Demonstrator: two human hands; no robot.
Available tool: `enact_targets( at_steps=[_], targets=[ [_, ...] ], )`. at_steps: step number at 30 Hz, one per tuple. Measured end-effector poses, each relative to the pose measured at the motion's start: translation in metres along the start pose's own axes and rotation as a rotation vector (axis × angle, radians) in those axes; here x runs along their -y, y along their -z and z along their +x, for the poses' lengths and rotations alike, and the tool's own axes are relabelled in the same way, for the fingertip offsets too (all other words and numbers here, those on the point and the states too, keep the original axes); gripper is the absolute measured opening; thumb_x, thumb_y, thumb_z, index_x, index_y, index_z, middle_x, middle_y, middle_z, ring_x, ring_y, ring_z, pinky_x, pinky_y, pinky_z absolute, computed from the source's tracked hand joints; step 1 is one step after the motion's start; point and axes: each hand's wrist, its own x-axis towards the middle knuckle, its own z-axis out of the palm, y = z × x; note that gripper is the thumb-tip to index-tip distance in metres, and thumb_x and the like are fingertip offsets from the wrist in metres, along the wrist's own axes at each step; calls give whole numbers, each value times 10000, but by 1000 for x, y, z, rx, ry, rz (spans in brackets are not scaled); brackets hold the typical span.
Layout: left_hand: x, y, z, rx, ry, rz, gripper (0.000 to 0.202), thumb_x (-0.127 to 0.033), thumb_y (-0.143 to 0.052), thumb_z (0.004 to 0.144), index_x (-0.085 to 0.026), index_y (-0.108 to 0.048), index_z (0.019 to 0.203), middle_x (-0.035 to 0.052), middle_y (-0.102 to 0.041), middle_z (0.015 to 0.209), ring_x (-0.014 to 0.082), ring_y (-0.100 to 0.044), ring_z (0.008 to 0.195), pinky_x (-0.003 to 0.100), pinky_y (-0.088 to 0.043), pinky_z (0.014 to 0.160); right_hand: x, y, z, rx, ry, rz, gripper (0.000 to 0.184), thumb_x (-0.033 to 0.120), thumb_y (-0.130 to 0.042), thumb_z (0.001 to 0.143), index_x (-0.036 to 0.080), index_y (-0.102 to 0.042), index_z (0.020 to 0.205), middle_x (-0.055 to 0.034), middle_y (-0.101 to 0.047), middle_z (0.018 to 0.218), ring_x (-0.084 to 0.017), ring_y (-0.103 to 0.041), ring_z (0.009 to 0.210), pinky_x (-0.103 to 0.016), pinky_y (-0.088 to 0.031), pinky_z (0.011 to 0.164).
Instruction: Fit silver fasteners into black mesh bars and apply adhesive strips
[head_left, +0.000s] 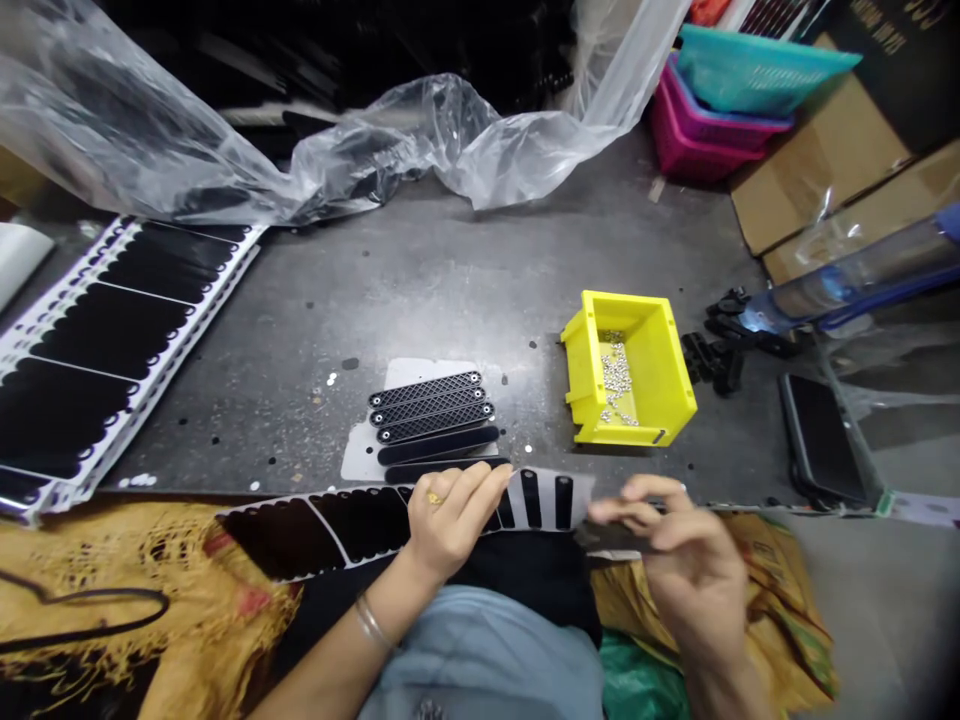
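The left hand (454,525) grips narrowly, fingers together, on a white-backed strip of black pads (360,525); at its three o'clock, the right hand (675,560) stands half-open, holding nothing.

Black diamond-lattice strips (431,405), bright yellow bin (660,375)

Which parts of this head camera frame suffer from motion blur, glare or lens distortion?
In the head view, the right hand is motion-blurred, while the left hand looks sharper; the clear plastic sheeting shows bright glare along its folds; wide-angle distortion skews the sheet of black pads near the left edge and bends the grey work table outline.
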Motion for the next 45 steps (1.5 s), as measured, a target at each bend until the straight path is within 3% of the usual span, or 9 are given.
enact_targets(
  at_steps=[2, 4, 8, 12, 16, 27, 32, 36, 45],
  targets=[
    [-1, -1, 2, -37, 7, 9, 166, -145, -678, 978, -201, -726, 1128, 5, -769, 847, 142, -652, 741, 313, -400, 743, 11, -1, 8, -123, -36, 31, 266, 255, -689, 965, 338, -646, 1214, -46, -529, 1156, -141, -690, 743, -327, -622, 610],
    [-3, 8, 5, -29, 75, -22, 181, -166, -724, 949, -228, -734, 1119, 7, -762, 862, 163, -671, 805, 322, -406, 790, 19, -15, 24, -149, 1, -216, 413, 118, -709, 922, 336, -672, 1272, -51, -556, 1124, -143, -674, 808, -280, -590, 624],
    [15, 48, 9, 45, 337, -73, 173, -207, -728, 941, -262, -705, 1103, 21, -768, 977, 212, -684, 969, 380, -399, 924, 12, -63, 71, 135, 212, -541, 636, 42, -649, 947, 268, -511, 1525, -94, -666, 1191, -191, -673, 1057, -336, -570, 884],
    [62, 82, 7, 95, 613, -14, 51, -279, -657, 990, -278, -707, 1002, -30, -767, 841, 209, -693, 915, 417, -351, 995, -10, -109, 115, 427, 404, -560, 344, 134, -632, 1000, 229, -658, 1330, -78, -740, 1174, -188, -684, 998, -356, -522, 841],
    [88, 87, 4, 243, 740, -92, 130, -322, -615, 1005, -301, -738, 965, -53, -791, 868, 201, -702, 920, 421, -329, 1000, -24, -129, 140, 570, 459, -590, 151, 197, -597, 1030, 197, -735, 1091, -74, -757, 1118, -187, -651, 927, -362, -500, 823],
    [88, 72, 11, 217, 825, -205, 128, -302, -678, 925, -285, -740, 814, -35, -776, 850, 204, -682, 909, 434, -346, 1003, -18, -133, 146, 640, 418, -642, 176, 208, -580, 1037, 196, -749, 1084, -82, -752, 1085, -184, -636, 897, -352, -514, 813],
    [90, 69, 9, 219, 774, -168, 168, -323, -675, 940, -259, -698, 786, -30, -767, 848, 205, -677, 919, 444, -314, 1027, -13, -106, 145, 576, 307, -684, 222, 273, -630, 1016, 206, -736, 1199, -104, -722, 1139, -214, -660, 1002, -390, -550, 861],
    [91, 69, 8, 193, 735, -177, 185, -321, -668, 948, -254, -678, 775, -37, -755, 832, 194, -681, 888, 423, -330, 1008, -21, -78, 144, 449, 119, -529, 146, 235, -649, 1002, 225, -759, 1097, -50, -693, 993, -165, -681, 906, -327, -567, 806],
    [97, 70, 9, 179, 631, -116, 183, -312, -692, 942, -251, -670, 770, -37, -741, 800, 200, -695, 843, 410, -376, 941, -31, -74, 149, 451, 220, -489, 149, 205, -646, 994, 239, -770, 1069, -34, -652, 954, -140, -647, 824, -300, -556, 723]
  ],
)
